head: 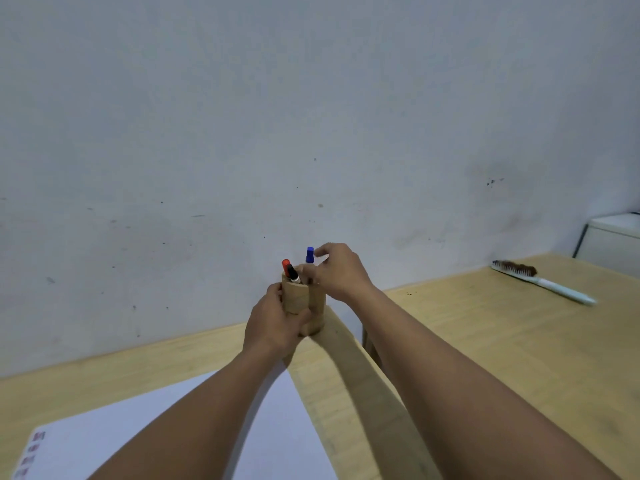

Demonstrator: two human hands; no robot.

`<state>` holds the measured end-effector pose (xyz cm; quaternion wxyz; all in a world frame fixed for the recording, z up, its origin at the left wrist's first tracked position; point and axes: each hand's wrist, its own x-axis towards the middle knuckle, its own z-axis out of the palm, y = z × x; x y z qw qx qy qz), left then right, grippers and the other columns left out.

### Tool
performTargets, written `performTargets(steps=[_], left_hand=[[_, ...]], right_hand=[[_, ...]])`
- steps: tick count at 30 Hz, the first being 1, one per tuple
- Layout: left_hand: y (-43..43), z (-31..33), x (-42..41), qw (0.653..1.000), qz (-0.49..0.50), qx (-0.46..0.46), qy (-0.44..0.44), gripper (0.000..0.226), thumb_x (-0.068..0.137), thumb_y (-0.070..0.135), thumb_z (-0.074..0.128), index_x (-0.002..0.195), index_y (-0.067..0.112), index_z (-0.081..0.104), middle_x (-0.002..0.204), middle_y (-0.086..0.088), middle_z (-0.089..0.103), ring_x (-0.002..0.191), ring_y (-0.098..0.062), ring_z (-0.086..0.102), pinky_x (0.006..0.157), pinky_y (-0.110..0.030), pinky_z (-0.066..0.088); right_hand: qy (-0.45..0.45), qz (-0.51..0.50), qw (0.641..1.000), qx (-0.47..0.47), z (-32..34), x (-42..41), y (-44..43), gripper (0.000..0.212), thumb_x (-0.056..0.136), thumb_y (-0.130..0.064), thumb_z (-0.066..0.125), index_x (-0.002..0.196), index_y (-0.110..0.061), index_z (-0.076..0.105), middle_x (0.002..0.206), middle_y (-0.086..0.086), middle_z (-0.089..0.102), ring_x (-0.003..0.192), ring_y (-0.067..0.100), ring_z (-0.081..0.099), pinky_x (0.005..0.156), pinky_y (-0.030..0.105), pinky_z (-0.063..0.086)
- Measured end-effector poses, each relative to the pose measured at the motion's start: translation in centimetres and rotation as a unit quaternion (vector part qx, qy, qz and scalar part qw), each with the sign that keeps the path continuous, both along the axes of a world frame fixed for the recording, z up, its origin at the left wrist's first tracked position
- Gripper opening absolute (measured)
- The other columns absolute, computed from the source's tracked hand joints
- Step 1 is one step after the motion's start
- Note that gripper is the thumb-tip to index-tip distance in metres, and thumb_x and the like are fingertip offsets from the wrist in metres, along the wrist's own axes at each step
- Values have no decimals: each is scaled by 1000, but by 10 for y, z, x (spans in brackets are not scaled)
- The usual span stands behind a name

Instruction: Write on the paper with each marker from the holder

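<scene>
Left hand (273,322) wraps wooden holder (306,306) at far right corner of tabletop (138,368), by wall. Right hand (337,271) pinches blue marker (309,255) (upright, partly above rim). Red marker (286,264) and black marker (293,273) lean inside holder. Paper (114,427) at near edge, markings at left corner. Brush (540,280) on second tabletop (519,341), well apart.

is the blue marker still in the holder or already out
In the holder: the blue marker stands upright from the wooden holder, with the right hand at its cap.
</scene>
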<state>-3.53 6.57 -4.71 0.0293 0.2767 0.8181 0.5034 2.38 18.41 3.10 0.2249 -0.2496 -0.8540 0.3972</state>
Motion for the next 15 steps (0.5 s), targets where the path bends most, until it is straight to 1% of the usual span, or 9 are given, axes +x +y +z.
performTargets(steps=[1, 2, 4, 6, 7, 8, 10, 12, 15], left_hand=[[0, 0, 1, 1000, 0, 1, 1, 54, 78, 29, 76, 126, 21, 52, 106, 7, 63, 99, -19, 65, 85, -42, 56], [0, 0, 0, 1000, -1, 4, 1, 55, 79, 30, 77, 127, 20, 51, 107, 7, 63, 100, -19, 65, 86, -41, 55], [1, -2, 0, 1000, -4, 8, -2, 59, 77, 33, 79, 128, 21, 51, 111, 6, 65, 102, -19, 65, 88, -42, 56], [1, -3, -1, 1000, -4, 15, -5, 63, 75, 37, 81, 128, 22, 52, 114, 5, 66, 103, -19, 66, 88, -43, 56], [0, -2, -1, 1000, -4, 16, -6, 63, 74, 37, 82, 128, 22, 52, 114, 6, 66, 103, -18, 65, 88, -43, 56], [1, -3, -2, 1000, -1, 14, -2, 63, 74, 37, 82, 128, 21, 52, 114, 6, 65, 104, -18, 65, 88, -42, 56], [2, -2, -4, 1000, 1, 3, 1, 63, 76, 36, 81, 129, 21, 51, 113, 6, 65, 104, -19, 64, 88, -41, 55], [1, -3, -4, 1000, 1, -4, 0, 61, 77, 35, 79, 129, 21, 51, 115, 4, 66, 103, -20, 64, 88, -42, 55], [-2, 1, -2, 1000, 3, -6, 1, 61, 80, 34, 75, 134, 20, 48, 124, -1, 66, 107, -22, 64, 91, -42, 54]], right_hand=[[14, -6, 1000, -11, 1, 1, 0, 54, 86, -34, 79, 130, -11, 58, 111, 10, 69, 98, 24, 66, 66, 25, 43], [27, -9, 1000, -14, 2, 1, 1, 54, 87, -30, 79, 132, -13, 56, 113, 10, 70, 98, 23, 67, 63, 23, 43], [44, -17, 999, -9, 3, 3, 2, 40, 91, -24, 75, 126, -13, 59, 106, 9, 72, 87, 17, 68, 57, 20, 40], [56, -35, 998, 13, 5, 4, 2, 18, 95, -20, 69, 111, -12, 67, 98, 7, 71, 73, 11, 63, 53, 19, 39], [56, -40, 997, 27, 6, 4, 2, 10, 97, -18, 65, 104, -12, 69, 94, 6, 70, 69, 9, 61, 52, 19, 38], [49, -39, 997, 45, 6, 3, 3, 10, 98, -16, 62, 99, -11, 71, 91, 6, 69, 68, 9, 59, 51, 19, 37], [13, -29, 997, 72, 5, 1, 2, 16, 97, -10, 58, 93, -9, 73, 91, 7, 70, 74, 15, 62, 53, 21, 39], [3, -26, 998, 64, 2, -1, 0, 16, 96, -7, 57, 94, -9, 74, 95, 8, 71, 79, 19, 62, 53, 21, 39], [37, -30, 998, 45, 10, 9, -5, 14, 94, -11, 60, 101, -13, 72, 99, 7, 71, 71, 12, 61, 51, 20, 39]])
